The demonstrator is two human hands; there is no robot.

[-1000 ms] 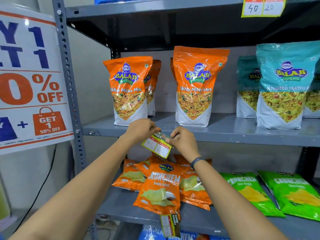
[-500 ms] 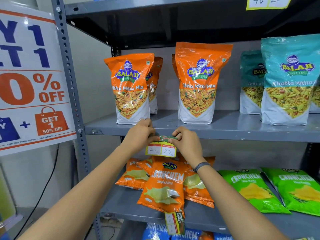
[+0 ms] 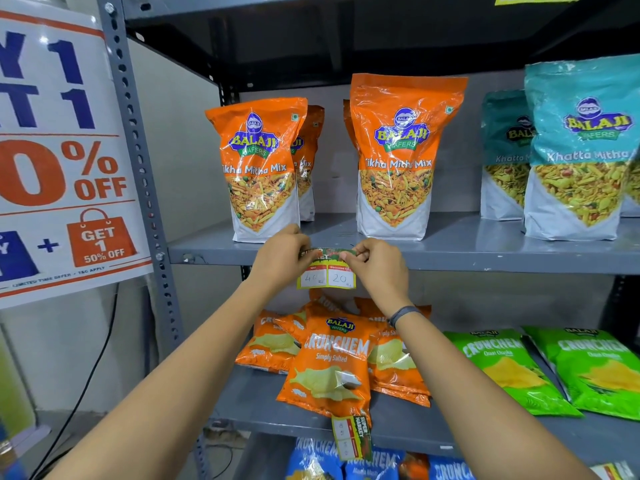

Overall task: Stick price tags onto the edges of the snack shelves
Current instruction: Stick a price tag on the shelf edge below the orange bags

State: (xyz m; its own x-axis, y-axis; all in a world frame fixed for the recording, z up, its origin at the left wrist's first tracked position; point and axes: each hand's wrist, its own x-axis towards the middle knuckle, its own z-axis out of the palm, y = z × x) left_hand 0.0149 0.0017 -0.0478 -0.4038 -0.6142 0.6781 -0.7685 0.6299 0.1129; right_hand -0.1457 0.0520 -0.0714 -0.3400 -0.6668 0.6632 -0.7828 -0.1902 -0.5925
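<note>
A yellow price tag (image 3: 327,273) with a green top strip and boxes reading 40 and 20 lies level against the front edge of the middle grey shelf (image 3: 485,259). My left hand (image 3: 280,259) pinches its top left corner and my right hand (image 3: 379,263) pinches its top right corner, both pressing the strip to the shelf edge. The tag's lower half hangs below the edge. Above it stand two orange Tikha Mitha Mix bags (image 3: 258,168).
Teal Khatta Mitha bags (image 3: 575,150) stand at the right of the same shelf. Below lie orange Crunchem packets (image 3: 330,362) and green ones (image 3: 512,368); another tag (image 3: 351,436) hangs from that lower shelf's edge. A perforated upright (image 3: 138,150) and a discount poster (image 3: 59,150) are at left.
Both hands raised the tag from a tilted position below the shelf edge, levelled it, and now press its top strip against the edge. The view has moved closer.
</note>
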